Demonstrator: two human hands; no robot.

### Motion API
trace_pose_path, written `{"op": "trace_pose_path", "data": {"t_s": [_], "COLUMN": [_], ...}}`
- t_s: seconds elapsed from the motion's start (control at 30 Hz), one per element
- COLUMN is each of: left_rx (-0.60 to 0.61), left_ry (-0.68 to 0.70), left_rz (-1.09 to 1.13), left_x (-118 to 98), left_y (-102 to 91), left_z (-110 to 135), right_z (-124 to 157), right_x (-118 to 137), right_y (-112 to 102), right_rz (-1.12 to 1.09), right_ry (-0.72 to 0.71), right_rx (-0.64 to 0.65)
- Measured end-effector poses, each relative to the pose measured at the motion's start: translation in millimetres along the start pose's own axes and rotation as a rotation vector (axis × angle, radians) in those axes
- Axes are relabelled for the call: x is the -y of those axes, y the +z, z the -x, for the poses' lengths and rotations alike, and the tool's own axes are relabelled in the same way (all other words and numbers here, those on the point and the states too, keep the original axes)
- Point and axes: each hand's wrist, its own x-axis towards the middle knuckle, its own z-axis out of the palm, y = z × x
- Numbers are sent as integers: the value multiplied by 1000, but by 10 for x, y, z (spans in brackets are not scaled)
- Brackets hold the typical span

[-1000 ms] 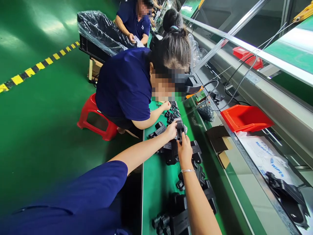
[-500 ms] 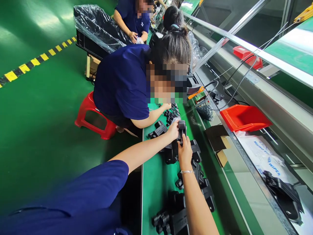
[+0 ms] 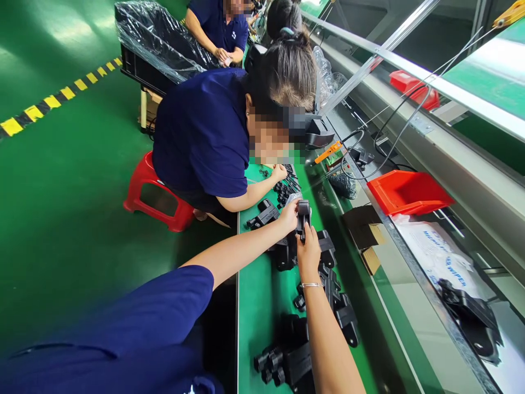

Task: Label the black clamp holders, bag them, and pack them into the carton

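Both my hands hold a black plastic clamp-like part upright above the green bench. My left hand is closed on its upper left side. From below, my right hand grips the lower end, fingers and thumb around it. Its exact kind is hard to make out. Under and around my hands lie several more black plastic assemblies. Another black assembly with raised lettering rests left of my left hand. Nearer to me, partly behind my right forearm, sits a group of black parts with round knobs.
A co-worker on a red stool leans over the bench, close beyond my hands, near small black parts. To the right are a red bin, a cardboard box and a wiper bag. A plastic-lined black crate stands behind.
The view has shifted slightly. My hands keep the same hold on the black part. The co-worker's head is turned a little differently.
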Motion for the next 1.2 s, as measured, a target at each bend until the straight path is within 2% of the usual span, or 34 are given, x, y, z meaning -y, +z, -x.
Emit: {"op": "trace_pose_path", "data": {"t_s": [0.23, 0.53, 0.93, 1.2], "left_rx": [-10, -15, 42, 82], "left_ry": [-2, 43, 110, 101], "left_rz": [-12, -45, -141, -190], "left_x": [-20, -22, -47, -128], "left_y": [48, 149, 283, 344], "left_z": [54, 147, 568, 840], "right_z": [12, 43, 233, 455], "right_x": [-12, -60, -93, -60], "right_y": [-25, -56, -249, -455], "right_rz": [0, -3, 52, -63], "right_ry": [-5, -41, -142, -179], "right_rx": [22, -51, -122, -212]}}
